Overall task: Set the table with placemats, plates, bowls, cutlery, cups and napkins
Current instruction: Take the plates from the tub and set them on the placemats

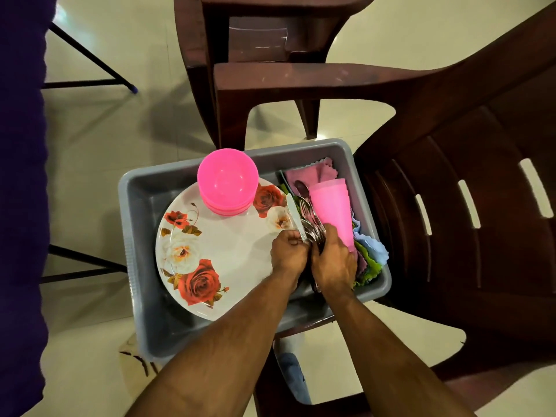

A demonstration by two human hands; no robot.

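- Both grips curled round one cutlery [307, 218] bunch: left hand [288, 249], right hand [332, 257].
- Long way pointing up and away, between plate [216, 251] and cups [332, 209].
- Right hand nearer cups.

Grey tub [144, 188] on brown plastic chair [451, 206]; second brown chair [240, 55] behind — pale tiled floor [105, 130].
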